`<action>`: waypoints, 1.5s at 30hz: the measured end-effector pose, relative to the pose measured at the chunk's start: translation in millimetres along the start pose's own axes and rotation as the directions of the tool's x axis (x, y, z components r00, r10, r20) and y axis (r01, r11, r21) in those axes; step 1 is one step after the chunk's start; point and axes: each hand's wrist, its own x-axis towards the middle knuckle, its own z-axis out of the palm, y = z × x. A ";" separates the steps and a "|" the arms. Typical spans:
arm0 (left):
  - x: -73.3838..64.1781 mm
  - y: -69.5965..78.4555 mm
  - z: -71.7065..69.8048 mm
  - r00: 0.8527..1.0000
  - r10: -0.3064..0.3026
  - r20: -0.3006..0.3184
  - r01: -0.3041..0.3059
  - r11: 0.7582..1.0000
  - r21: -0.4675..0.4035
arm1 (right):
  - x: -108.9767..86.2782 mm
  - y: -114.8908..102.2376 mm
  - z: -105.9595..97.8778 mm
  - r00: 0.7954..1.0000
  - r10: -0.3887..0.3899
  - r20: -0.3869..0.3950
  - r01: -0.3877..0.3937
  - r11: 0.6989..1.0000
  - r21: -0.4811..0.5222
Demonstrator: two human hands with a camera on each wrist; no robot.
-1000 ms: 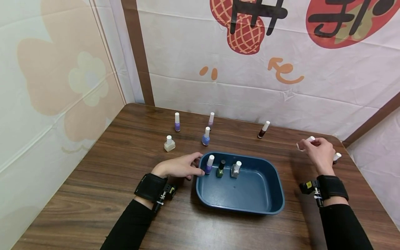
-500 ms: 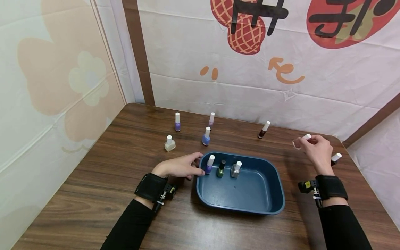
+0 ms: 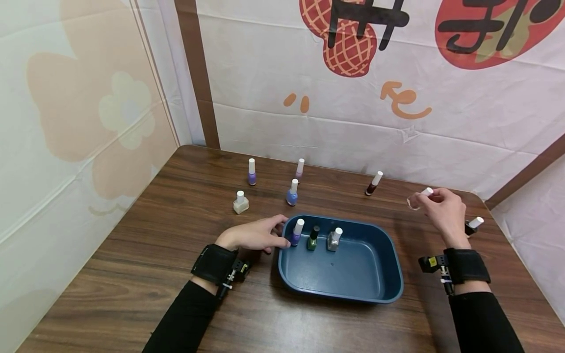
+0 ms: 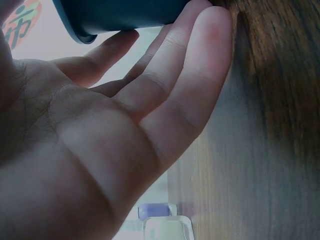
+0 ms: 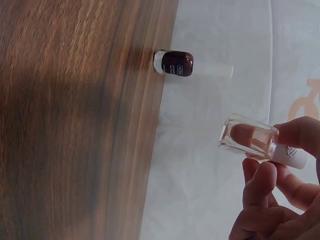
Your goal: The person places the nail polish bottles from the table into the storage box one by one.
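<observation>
My right hand (image 3: pixel 445 215) pinches a clear nail polish bottle (image 5: pixel 250 137) by its white cap, lifted above the table at the right. Fingers and thumb of my left hand (image 3: pixel 256 234) rest at the left end of a blue plastic tray (image 3: pixel 353 289), the thumb over its rim. Inside the tray, along its back left, stand a purple nail polish bottle (image 3: pixel 296 234), a green one with a black cap (image 3: pixel 313 239) and a clear glittery one (image 3: pixel 333 241). In the left wrist view the fingers lie against the tray's outer wall.
A dark red polish bottle (image 3: pixel 373 184) stands at the back, and a dark one (image 3: pixel 474 225) by the right wrist. Back left are a cream bottle (image 3: pixel 241 203), a blue one (image 3: pixel 292 193), a purple one (image 3: pixel 252 172) and a pale lilac one (image 3: pixel 299 170). A printed cloth (image 3: pixel 265 122) hangs behind.
My right hand has moved a little to the left with the clear nail polish bottle, showing more of the dark bottle by its wrist. My left hand stays at the tray.
</observation>
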 end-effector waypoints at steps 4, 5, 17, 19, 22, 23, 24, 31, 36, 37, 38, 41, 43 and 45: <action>0.3 0.3 0.3 1.000 0.000 -0.001 0.000 1.000 0.003 | -1.1 -2.9 -1.0 0.999 -0.038 0.002 0.038 0.999 -0.016; 0.3 0.4 0.3 1.000 0.000 -0.002 0.000 1.000 0.004 | -1.3 -3.9 -1.5 0.999 -0.048 0.002 0.048 0.999 -0.019; 0.2 0.9 -0.4 1.000 0.001 -0.001 0.000 1.000 0.008 | -12.0 -24.6 -8.4 0.989 -0.150 -0.001 0.150 0.988 -0.036; 0.2 1.1 -0.4 1.000 0.001 -0.001 -0.001 1.000 0.010 | -13.4 -27.3 -8.9 0.987 -0.163 0.005 0.163 0.986 -0.035; 0.3 0.8 -0.5 1.000 0.000 0.000 0.000 1.000 0.007 | -15.1 -31.7 -9.8 0.985 -0.172 0.012 0.173 0.985 -0.028; 0.3 0.6 -0.6 1.000 -0.001 0.000 0.001 1.000 0.007 | -15.9 -33.4 -10.2 0.984 -0.175 0.015 0.176 0.984 -0.025; 0.4 0.4 -0.6 1.000 -0.002 0.000 0.002 1.000 0.007 | -16.7 -35.1 -10.7 0.984 -0.178 0.018 0.178 0.984 -0.023; 0.4 -1.4 -1.8 1.000 -0.007 0.001 0.007 1.000 0.014 | -22.6 -47.7 -12.3 0.974 -0.225 0.025 0.226 0.974 -0.037; 0.5 -1.6 -1.8 1.000 -0.003 0.004 0.003 1.000 0.011 | -26.8 -56.0 -12.1 0.966 -0.258 0.031 0.259 0.965 -0.035; 0.5 -1.5 -1.8 1.000 -0.002 0.005 0.002 1.000 0.009 | -27.6 -57.6 -12.0 0.964 -0.265 0.031 0.266 0.963 -0.037; 0.5 -1.3 -1.7 1.000 -0.003 0.005 0.003 1.000 0.007 | -28.5 -58.8 -11.7 0.961 -0.274 0.034 0.275 0.961 -0.035; 0.6 -0.8 -1.5 1.000 -0.005 0.005 0.005 1.000 0.005 | -31.3 -62.1 -10.8 0.952 -0.305 0.038 0.306 0.951 -0.034; 0.6 -0.4 -1.3 1.000 -0.007 0.005 0.007 1.000 0.002 | -33.8 -64.3 -10.3 0.946 -0.322 0.040 0.323 0.946 -0.038; 0.5 -0.3 -1.1 1.000 -0.008 0.004 0.008 1.000 0.003 | -36.3 -66.3 -9.5 0.942 -0.331 0.047 0.333 0.942 -0.043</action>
